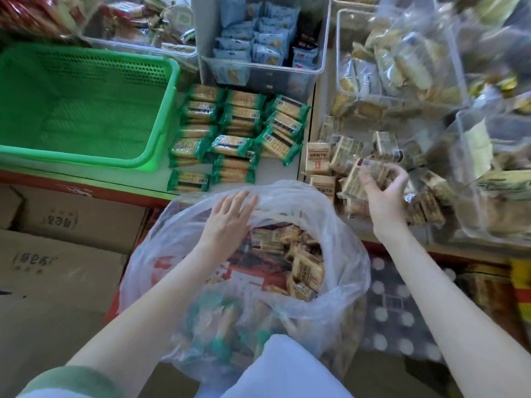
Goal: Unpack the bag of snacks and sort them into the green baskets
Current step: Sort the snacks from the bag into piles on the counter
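Observation:
A clear plastic bag stands open in front of me, holding several tan snack packets. My left hand rests on the bag's far rim with fingers straight. My right hand grips a bunch of tan packets above a heap of the same packets on the shelf at right. A green basket sits empty at the upper left. Green-wrapped cracker packs lie in rows on the shelf beside it.
Clear bins of blue packets and other snacks line the back of the shelf. Large clear bags of snacks crowd the right. Cardboard boxes sit below the shelf's red edge at left.

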### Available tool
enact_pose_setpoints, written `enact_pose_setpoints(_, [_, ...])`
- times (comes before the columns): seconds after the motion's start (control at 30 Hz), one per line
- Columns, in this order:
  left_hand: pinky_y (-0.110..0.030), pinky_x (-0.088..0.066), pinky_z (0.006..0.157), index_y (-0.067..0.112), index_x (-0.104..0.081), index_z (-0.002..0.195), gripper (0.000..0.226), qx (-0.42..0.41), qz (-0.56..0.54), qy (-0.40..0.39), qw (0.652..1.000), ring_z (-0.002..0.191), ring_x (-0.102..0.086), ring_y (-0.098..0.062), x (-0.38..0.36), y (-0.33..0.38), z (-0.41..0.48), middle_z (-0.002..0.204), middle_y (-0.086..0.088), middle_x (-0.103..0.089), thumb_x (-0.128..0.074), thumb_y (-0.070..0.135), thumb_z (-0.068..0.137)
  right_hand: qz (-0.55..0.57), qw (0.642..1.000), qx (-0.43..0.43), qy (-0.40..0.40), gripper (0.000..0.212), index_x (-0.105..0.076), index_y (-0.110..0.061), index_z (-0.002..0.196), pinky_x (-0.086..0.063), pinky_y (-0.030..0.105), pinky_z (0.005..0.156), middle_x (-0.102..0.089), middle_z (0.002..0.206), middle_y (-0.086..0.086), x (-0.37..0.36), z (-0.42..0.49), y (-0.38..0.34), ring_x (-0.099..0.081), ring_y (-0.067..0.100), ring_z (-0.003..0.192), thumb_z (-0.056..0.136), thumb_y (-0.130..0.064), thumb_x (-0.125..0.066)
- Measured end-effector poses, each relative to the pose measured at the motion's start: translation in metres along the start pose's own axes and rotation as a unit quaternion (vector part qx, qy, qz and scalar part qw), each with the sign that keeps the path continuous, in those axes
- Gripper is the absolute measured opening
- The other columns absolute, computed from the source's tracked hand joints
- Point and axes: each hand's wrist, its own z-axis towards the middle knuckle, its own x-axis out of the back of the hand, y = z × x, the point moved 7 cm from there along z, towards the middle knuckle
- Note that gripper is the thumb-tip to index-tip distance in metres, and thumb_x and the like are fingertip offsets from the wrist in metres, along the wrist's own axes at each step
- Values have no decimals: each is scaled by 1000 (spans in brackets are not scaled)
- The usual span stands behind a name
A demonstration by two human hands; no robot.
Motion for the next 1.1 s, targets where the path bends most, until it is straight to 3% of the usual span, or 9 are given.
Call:
enact_pose_setpoints(0.1, [-45, -55, 77, -4, -66, 109, 56, -15, -12, 3, 1000, 92, -66, -39, -5, 5, 12, 108, -23, -66, -84, -5, 56, -114, 993, 9, -29, 49, -30, -21, 125, -45, 11, 73, -46, 115, -5, 12, 19, 9, -53, 6, 95, 91, -33, -64])
enact_pose_setpoints(0.2, [-39, -56, 63, -4, -67, 93, 34, -22, -50, 3, 998, 73, -67, -34, -7, 6, 12, 88, -19, -69, -70, -13, 61, -295, 954, 41, -39, 56, -38, -17, 139, -34, 36, 104, -44, 137, 6, 8, 34, 13, -39, 25, 126, 93, -42, -57])
enact_pose_setpoints(0.3, [-37, -56, 54, -4, -65, 87, 27, -15, -76, -15, 997, 64, -65, -31, -5, 4, 6, 76, -15, -67, -65, -14, 62, -414, 908, 69, 5, 59, -36, -11, 143, -23, 48, 108, -36, 146, 13, 3, 29, 11, -28, 32, 132, 95, -42, -50])
enact_pose_setpoints(0.43, [-35, -57, 63, -3, -68, 91, 42, -25, -65, -11, 998, 72, -69, -30, 3, 4, -3, 86, -15, -71, -81, -15, 53, -398, 872, 284, 23, 62, -34, -10, 144, -25, 43, 103, -36, 144, 14, -31, -25, -21, -32, 29, 127, 92, -39, -52])
enact_pose_setpoints(0.53, [-45, -54, 85, -2, -69, 104, 46, -52, 15, -12, 998, 97, -68, -35, 0, 1, -13, 106, -19, -69, -82, -7, 60, -429, 799, 406, -114, 61, -33, -17, 145, -22, 41, 103, -33, 145, 9, -82, -74, -16, -31, 27, 128, 90, -38, -51])
enact_pose_setpoints(0.63, [-60, -42, 97, 1, -58, 128, 75, -5, 90, -104, 990, 116, -56, -46, -17, -19, -27, 124, -27, -59, -83, 0, 58, -544, 714, 363, -251, 74, -22, -28, 150, -6, 42, 110, -13, 156, 7, -113, -90, 23, -10, 26, 141, 88, -39, -61])
enact_pose_setpoints(0.73, [-56, -49, 90, -1, -51, 133, 99, 49, 116, -156, 980, 109, -61, -45, -22, -44, -42, 121, -30, -60, -88, -6, 41, -638, 658, 259, -304, 93, 5, -33, 152, -3, 49, 115, 12, 160, 5, -109, -87, 58, 4, 29, 145, 88, -47, -60])
enact_pose_setpoints(0.97, [-53, -49, 93, 1, -57, 132, 88, -14, 101, -121, 987, 113, -61, -40, -9, -68, -72, 123, -25, -62, -87, -1, 50, -686, 629, 231, -284, 82, 7, -29, 153, -29, 42, 104, 10, 160, 9, -98, -105, 69, -20, 33, 135, 96, -32, -52])
enact_pose_setpoints(1.1, [-52, -12, 117, 21, -18, 154, 68, -62, 61, -81, 993, 148, -9, -30, -12, -73, -91, 155, -16, -28, -41, 41, 94, -692, 645, 197, -257, 81, 18, -34, 149, -10, 49, 113, 30, 156, 1, -104, -113, 62, 7, 31, 143, 98, -44, -44])
